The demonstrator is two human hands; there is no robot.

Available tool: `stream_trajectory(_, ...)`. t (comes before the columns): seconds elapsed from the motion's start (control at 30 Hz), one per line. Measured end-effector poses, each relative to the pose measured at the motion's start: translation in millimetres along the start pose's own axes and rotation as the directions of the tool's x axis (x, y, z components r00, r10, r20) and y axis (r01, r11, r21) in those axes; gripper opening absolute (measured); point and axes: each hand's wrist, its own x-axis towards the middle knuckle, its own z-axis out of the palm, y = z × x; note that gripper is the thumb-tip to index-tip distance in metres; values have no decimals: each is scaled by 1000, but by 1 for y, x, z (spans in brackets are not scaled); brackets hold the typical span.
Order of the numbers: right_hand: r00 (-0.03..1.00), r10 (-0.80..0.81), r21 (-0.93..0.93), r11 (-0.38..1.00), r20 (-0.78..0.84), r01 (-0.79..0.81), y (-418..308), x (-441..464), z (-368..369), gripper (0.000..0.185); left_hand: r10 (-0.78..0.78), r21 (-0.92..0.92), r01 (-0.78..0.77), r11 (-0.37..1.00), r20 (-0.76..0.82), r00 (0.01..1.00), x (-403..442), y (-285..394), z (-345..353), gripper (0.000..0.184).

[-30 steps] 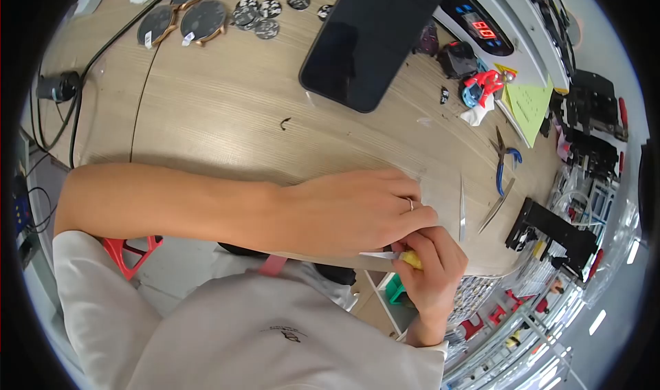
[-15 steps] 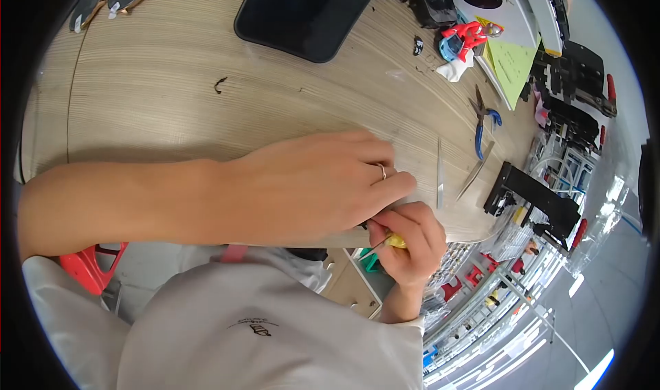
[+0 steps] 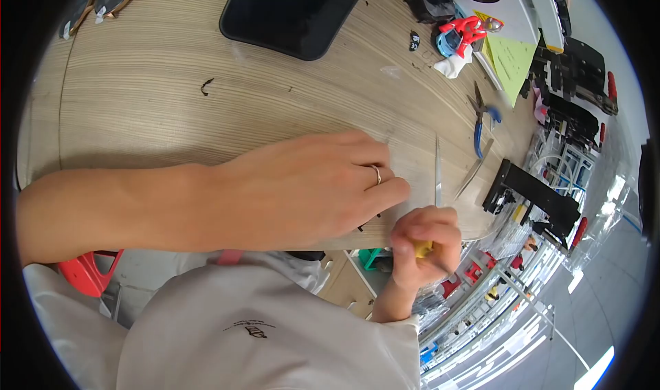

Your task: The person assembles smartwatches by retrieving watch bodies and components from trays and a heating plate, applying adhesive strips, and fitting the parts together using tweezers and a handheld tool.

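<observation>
My left hand, with a ring on one finger, lies back up at the near edge of the wooden table. Its fingers curl under, and what they hold is hidden; small dark bits show just below it. To its right and slightly apart, my right hand is closed around a small yellow object, mostly covered by the fingers. A thin metal blade-like tool lies on the table just beyond my right hand.
A black tablet-like device lies at the back. To the right are blue-handled pliers, metal tweezers, a red figurine, a yellow-green paper and a black bracket. A red handle-like part is at lower left.
My right hand has moved away from my left hand to the right, still around the yellow object. The view has shifted, so the table items appear further left and higher.
</observation>
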Motion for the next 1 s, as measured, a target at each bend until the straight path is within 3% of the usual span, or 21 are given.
stream_trajectory(0.07,931,338,505,833,-141,-226,-5,0,9,31,14,14,-14,1000,14,1000,0,-1,-1,65)
stream_trajectory(0.1,930,339,502,835,-145,-226,-2,-1,6,31,22,31,-23,999,28,999,0,-1,-2,65)
stream_trajectory(0.17,983,173,53,984,-61,-170,4,-1,-2,26,20,31,-21,999,27,999,0,-1,0,64)
stream_trajectory(0.2,983,173,55,984,-63,-170,2,-1,-1,26,14,33,-15,999,24,1000,0,-1,1,63)
stream_trajectory(0.27,994,80,-150,986,72,-68,-11,8,7,26,12,36,-12,999,25,1000,0,-1,1,62)
stream_trajectory(0.37,993,-11,-282,958,115,43,-14,9,15,30,15,40,-16,999,14,1000,0,-1,0,58)
stream_trajectory(0.43,989,-17,-277,959,144,57,-21,15,9,29,-8,74,8,997,3,1000,-1,-2,-1,55)
stream_trajectory(0.5,960,-66,-394,902,274,174,-23,21,6,28,74,55,-72,996,-41,996,0,-3,2,44)
stream_trajectory(0.63,935,-94,-396,888,343,235,-20,33,4,28,12,17,-11,1000,-69,998,-1,-1,3,35)
stream_trajectory(0.77,899,-107,-320,911,424,259,-11,40,-2,21,101,128,-93,987,-62,993,-2,-2,4,32)
stream_trajectory(0.87,974,-142,4,990,178,144,-14,57,3,17,100,252,-95,963,-8,995,-2,3,3,34)
stream_trajectory(0.93,957,-202,172,971,209,167,-23,96,14,16,68,327,-85,941,64,996,-5,8,4,36)
stream_trajectory(0.97,954,-175,153,978,245,141,-32,120,25,16,73,269,-76,960,21,997,-5,5,7,39)
stream_trajectory(1.0,932,-249,44,968,265,246,-40,148,44,16,76,216,-70,974,-23,997,-5,2,9,42)
